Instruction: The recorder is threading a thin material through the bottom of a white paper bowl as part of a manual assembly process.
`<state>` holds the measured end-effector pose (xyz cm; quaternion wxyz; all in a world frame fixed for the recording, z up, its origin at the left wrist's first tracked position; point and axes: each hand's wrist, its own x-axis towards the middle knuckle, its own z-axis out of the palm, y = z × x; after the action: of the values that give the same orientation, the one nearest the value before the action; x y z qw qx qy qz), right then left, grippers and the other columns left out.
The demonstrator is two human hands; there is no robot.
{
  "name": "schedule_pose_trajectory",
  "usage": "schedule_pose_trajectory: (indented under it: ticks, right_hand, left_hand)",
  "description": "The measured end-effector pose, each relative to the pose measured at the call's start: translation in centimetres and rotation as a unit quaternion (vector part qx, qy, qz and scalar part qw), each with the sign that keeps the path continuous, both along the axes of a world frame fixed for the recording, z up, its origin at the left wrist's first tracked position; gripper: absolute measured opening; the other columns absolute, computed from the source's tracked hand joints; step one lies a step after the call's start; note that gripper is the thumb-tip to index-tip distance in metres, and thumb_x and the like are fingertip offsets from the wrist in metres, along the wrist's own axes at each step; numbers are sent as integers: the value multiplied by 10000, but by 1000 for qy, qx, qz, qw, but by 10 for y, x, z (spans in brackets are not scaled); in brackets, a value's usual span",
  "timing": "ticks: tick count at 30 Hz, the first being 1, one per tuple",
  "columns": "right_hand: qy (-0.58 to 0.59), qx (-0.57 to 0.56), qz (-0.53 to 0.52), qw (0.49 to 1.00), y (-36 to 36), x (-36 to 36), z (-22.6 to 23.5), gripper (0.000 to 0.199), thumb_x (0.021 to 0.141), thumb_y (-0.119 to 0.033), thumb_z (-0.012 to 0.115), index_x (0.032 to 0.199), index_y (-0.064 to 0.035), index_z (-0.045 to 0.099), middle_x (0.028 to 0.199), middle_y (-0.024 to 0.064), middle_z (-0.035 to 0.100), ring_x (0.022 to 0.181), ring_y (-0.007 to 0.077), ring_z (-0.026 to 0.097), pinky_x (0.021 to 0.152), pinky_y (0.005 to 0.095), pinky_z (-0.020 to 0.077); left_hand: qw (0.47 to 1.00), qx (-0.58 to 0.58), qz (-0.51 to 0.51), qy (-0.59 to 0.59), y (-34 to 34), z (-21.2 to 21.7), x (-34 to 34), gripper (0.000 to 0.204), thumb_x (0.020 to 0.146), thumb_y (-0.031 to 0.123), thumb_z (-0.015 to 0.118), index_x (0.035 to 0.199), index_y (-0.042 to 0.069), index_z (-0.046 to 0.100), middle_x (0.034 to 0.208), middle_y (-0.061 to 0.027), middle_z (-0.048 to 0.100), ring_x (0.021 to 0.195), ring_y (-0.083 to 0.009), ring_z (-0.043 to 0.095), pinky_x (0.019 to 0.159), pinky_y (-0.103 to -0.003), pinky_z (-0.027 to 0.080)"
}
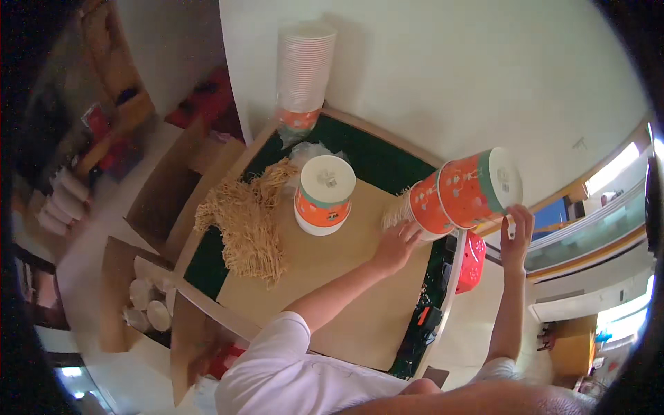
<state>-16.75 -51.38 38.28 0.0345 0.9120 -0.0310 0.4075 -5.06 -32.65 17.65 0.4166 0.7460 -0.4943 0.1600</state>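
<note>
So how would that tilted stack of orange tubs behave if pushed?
The orange tub stack is probably light for its size, as the closely layered rims look thin. It might slide apart, since the tubs appear simply nested in one another. With round sides and a leaning stance, it could well roll or tip if nothing steadied it.

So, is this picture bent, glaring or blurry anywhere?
Head view: the orange trim at right bows, and the corners go black; head view: the window above it glares white; head view: the pale bundles at far left look soft; head view: a faint shadow falls on the wall beside the tall cup stack.
</note>
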Motion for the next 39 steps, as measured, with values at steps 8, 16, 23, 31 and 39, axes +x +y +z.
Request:
schedule_pose_trajectory:
  ticks: [8, 16, 23, 31, 39]
  right_hand:
    - [32, 30, 18, 999, -10, 24, -25, 326, 723, 82, 569, 1013, -65, 564, 1047, 128, 503, 1010, 292, 486, 835, 369, 416]
    - [54, 71, 26, 996, -17, 26, -53, 367, 717, 112, 551, 1039, -64, 556, 1073, 136, 491, 1033, 299, 482, 840, 364, 428]
    - [71, 68, 34, 995, -6, 32, -45, 381, 683, 132, 560, 1014, -58, 571, 1063, 127, 499, 1031, 297, 487, 854, 372, 416]
    - [94, 64, 41, 993, -7, 33, -52, 411, 696, 117, 579, 1056, -80, 568, 1060, 124, 496, 1008, 305, 493, 825, 369, 439]
    - [91, 77, 56, 991, -9, 34, -60, 387, 703, 114, 571, 1046, -65, 562, 1066, 132, 512, 1016, 315, 506, 846, 375, 435]
  left_hand:
    - [999, 47, 10, -6, -17, -12, 9, 450, 776, 112, 500, 1221, 70, 448, 1243, -142, 406, 1143, -324, 392, 902, -459, 360]
    - [998, 53, 12, -14, -23, -29, 12, 457, 783, 137, 501, 1235, 97, 439, 1260, -116, 405, 1142, -313, 387, 894, -466, 342]
    - [997, 73, 1, 12, -22, -32, 13, 472, 804, 138, 462, 1273, 134, 409, 1283, -96, 398, 1149, -319, 379, 894, -487, 320]
    - [996, 84, 10, 2, -18, -21, 13, 486, 806, 145, 466, 1287, 149, 394, 1285, -89, 403, 1142, -320, 387, 897, -484, 326]
    - [996, 85, 12, -9, -18, -23, 12, 494, 802, 132, 475, 1287, 155, 381, 1268, -102, 411, 1109, -302, 411, 873, -475, 338]
